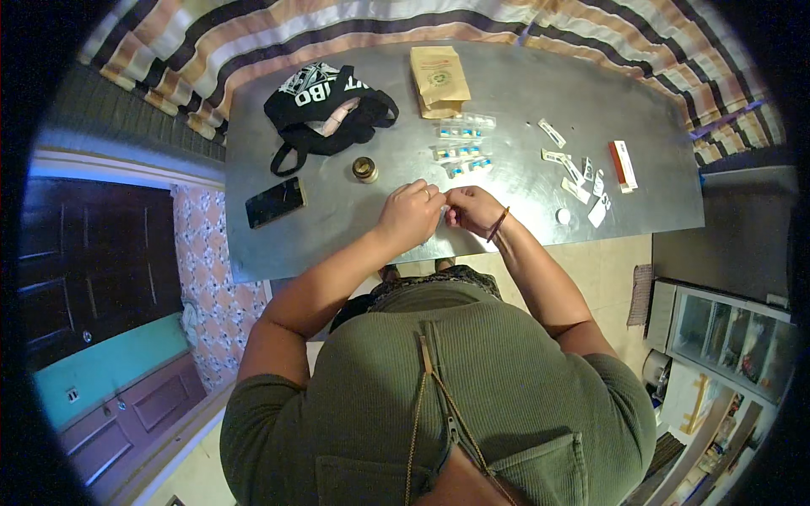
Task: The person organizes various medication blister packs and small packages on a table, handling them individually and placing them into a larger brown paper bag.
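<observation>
My left hand (412,212) and my right hand (474,209) meet near the front edge of the metal table (342,221). Between their fingers is a small pale item, mostly hidden, too small to name. Just beyond them lie clear plastic strips with blue-and-white contents (469,167), in several rows. A small open-looking jar (365,170) stands to the left of the hands. To the right are a white round cap (562,216) and several printed white packets or strips (574,190).
A black fabric bag (316,114) and a phone (276,202) lie at the left. A brown paper bag (440,82) is at the back. A red-and-white box (623,166) lies at the right. A striped curtain (380,22) hangs behind the table.
</observation>
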A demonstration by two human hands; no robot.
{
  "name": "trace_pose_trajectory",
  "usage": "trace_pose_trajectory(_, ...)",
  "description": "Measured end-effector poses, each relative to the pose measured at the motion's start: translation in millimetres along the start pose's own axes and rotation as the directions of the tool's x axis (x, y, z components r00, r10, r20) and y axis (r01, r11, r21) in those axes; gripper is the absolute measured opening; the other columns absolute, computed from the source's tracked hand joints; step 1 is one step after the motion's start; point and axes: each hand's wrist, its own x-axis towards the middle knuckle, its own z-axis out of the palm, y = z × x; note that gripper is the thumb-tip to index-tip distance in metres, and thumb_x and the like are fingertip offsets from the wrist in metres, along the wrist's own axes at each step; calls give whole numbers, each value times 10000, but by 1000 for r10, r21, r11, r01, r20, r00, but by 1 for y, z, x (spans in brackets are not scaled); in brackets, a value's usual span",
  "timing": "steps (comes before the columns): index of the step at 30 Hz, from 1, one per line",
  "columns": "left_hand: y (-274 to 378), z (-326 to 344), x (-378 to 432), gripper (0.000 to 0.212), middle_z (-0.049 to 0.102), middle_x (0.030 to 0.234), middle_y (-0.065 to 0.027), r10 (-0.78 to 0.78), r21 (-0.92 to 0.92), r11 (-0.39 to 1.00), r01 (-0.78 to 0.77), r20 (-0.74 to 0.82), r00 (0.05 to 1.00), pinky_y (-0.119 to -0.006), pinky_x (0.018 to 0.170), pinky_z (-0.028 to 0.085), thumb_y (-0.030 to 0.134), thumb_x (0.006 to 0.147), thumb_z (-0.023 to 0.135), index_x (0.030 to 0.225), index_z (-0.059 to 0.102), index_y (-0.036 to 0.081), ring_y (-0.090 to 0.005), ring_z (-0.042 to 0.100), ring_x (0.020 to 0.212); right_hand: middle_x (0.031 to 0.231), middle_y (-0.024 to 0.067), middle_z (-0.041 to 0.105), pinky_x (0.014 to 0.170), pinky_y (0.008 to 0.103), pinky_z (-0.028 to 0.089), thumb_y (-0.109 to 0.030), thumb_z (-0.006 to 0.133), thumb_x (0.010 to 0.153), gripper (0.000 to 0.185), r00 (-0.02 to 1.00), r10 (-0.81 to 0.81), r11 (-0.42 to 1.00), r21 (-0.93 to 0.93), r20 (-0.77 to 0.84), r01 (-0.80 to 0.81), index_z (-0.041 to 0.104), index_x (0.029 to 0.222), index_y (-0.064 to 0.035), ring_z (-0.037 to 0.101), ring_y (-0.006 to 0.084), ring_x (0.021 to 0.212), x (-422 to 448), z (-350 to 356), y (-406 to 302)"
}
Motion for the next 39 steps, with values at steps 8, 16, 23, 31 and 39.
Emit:
trace_pose_trajectory(8, -37, -2, -1, 151, 676, 810, -40, -428, -435, 606, 666, 528, 734, -267, 724, 475, 143, 817, 665, 819, 664, -8, -85, 588, 772, 731, 42, 640, 618, 252, 469, -159, 635, 865, 179, 909, -402, 660, -653, 111, 371, 640, 862, 20, 566, 92, 651, -9, 8, -6)
trace_pose_trajectory(16, -5, -5, 14, 89, 583, 741, -115, 84, -39, 995, -87, -67, 994, -368, 668, 488, 56, 712, 653, 758, 583, 24, -299, 578, 732, 669, -12, 556, 516, 219, 427, -151, 555, 908, 149, 982, -187, 970, -156, 6, 185, 589, 836, -25, 487, 69, 553, -1, 5, -15)
trace_pose_trajectory(23, -16, 10, 1, 125, 619, 806, -121, -309, -241, 921, 305, 20, 951, -342, 712, 487, 113, 782, 660, 824, 616, 4, -291, 601, 795, 721, 20, 567, 596, 214, 460, -156, 572, 919, 141, 994, -108, 988, 111, 14, 106, 583, 857, -30, 520, 100, 603, -4, 8, -8)
trace_pose_trajectory(31, -9, 10, 1, 153, 627, 780, -112, -496, -283, 769, 574, 303, 814, -343, 683, 483, 157, 760, 685, 787, 649, 10, -303, 604, 744, 760, 62, 620, 640, 279, 472, -151, 573, 909, 169, 880, -469, 636, -721, -78, 275, 578, 937, 16, 590, 136, 675, -1, 8, 5)
trace_pose_trajectory(39, 6, 29, -3, 105, 621, 833, -133, -285, -88, 957, 278, -79, 955, -400, 643, 483, 138, 834, 612, 872, 607, 40, -333, 602, 776, 748, 70, 593, 576, 266, 497, -96, 498, 951, 124, 989, -106, 990, 85, -103, 115, 554, 921, 11, 556, 139, 590, 20, -17, 21)
